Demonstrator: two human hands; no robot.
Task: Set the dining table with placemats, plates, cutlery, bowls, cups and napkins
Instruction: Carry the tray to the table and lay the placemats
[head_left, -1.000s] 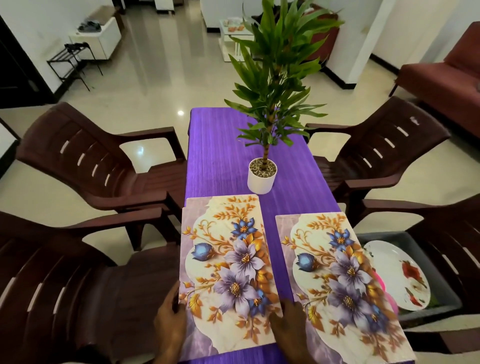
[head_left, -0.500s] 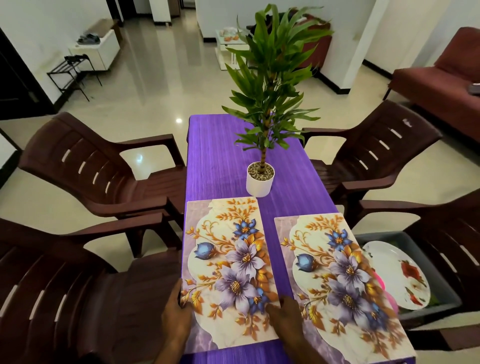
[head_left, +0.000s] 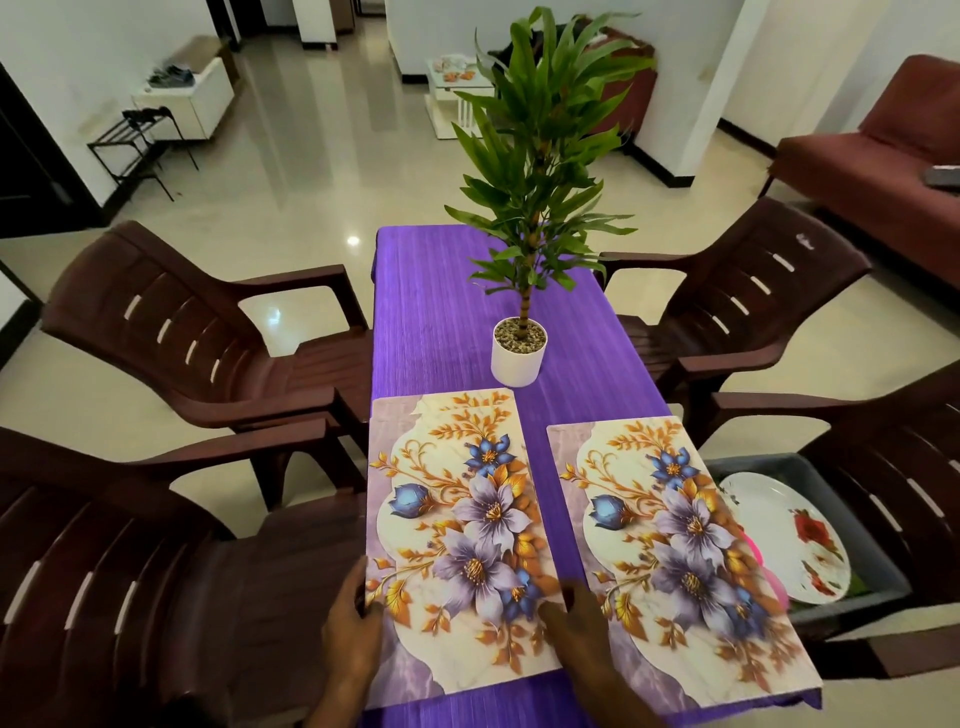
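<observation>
Two floral placemats lie side by side on the near end of the purple-clothed table (head_left: 431, 312). My left hand (head_left: 353, 629) holds the left edge of the left placemat (head_left: 457, 530), thumb on top. My right hand (head_left: 576, 629) rests flat on that mat's right edge, in the gap beside the right placemat (head_left: 675, 545). A white plate with red flowers (head_left: 789, 540) lies in a grey bin (head_left: 852, 561) on the chair at the right.
A white pot (head_left: 518, 358) with a tall green plant stands mid-table, just beyond the left placemat. Four dark brown plastic chairs (head_left: 197, 332) surround the table. Something pink shows under the plate in the bin. A red sofa (head_left: 883, 156) stands far right.
Both hands have slid the left placemat a little forward on the table and squared it. The right placemat has stayed put. The view has tilted slightly.
</observation>
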